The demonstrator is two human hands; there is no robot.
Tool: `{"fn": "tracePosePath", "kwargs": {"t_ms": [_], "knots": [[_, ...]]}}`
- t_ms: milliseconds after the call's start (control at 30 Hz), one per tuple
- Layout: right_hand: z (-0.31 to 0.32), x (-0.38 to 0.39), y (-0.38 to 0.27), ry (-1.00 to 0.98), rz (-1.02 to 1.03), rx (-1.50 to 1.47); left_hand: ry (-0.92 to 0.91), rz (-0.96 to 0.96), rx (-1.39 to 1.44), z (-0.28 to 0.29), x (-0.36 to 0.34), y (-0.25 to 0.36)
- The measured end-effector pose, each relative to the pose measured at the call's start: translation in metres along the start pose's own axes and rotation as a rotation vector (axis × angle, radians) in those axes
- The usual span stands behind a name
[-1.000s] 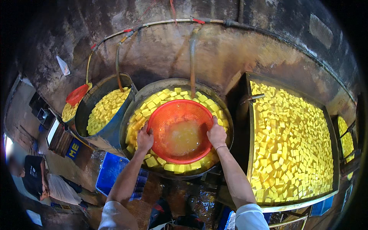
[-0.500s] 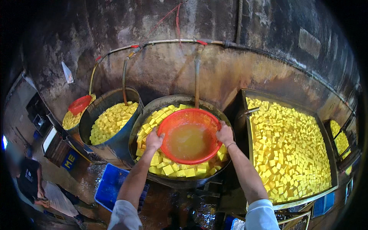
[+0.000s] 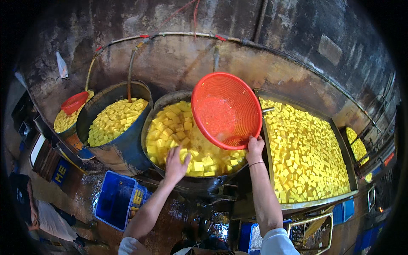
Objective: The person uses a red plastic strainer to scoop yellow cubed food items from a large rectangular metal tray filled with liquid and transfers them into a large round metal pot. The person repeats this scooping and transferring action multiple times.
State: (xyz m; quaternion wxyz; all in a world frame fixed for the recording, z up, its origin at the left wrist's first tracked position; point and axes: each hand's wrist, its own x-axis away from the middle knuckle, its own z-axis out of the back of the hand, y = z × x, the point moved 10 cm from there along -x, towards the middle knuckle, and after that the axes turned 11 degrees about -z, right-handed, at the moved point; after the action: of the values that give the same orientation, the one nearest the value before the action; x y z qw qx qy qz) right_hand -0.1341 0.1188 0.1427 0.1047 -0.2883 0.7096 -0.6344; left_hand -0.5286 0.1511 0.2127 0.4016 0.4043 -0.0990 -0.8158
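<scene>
My right hand [image 3: 255, 146] grips the lower right rim of a red plastic colander [image 3: 225, 106], tilted up over the right part of a round dark vat [image 3: 199, 185]. The colander's inside shows, with only a few small specks in it. Below it the vat holds cloudy yellow liquid and many yellow cubes [image 3: 168, 127], which look like tofu blocks. My left hand [image 3: 175, 165] hovers over the vat's near left side, fingers spread and holding nothing. Whether its fingertips touch the cubes, I cannot tell.
Left stands a blue drum [image 3: 123, 155] of yellow cubes; behind it, another red colander [image 3: 74, 102] rests on a smaller tub. A large rectangular tank [image 3: 314, 207] of cubes is at right. Blue crates [image 3: 111, 199] sit on the wet floor. A person [image 3: 51, 216] stands far left.
The colander has come up out of the liquid, tipped and moved to the right in my right hand. My left hand has let go of its rim and moved down over the cubes.
</scene>
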Motion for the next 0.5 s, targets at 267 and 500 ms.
{"fn": "tracePosePath", "kwargs": {"t_ms": [267,500], "knots": [[0.131,0.006,-0.110,-0.193,0.145,-0.506,-0.351,-0.178,0.001,-0.059,0.055,0.063],[0.324,0.026,-0.140,0.020,0.077,-0.508,-0.599,-0.414,-0.039,-0.174,0.036,0.150]]}}
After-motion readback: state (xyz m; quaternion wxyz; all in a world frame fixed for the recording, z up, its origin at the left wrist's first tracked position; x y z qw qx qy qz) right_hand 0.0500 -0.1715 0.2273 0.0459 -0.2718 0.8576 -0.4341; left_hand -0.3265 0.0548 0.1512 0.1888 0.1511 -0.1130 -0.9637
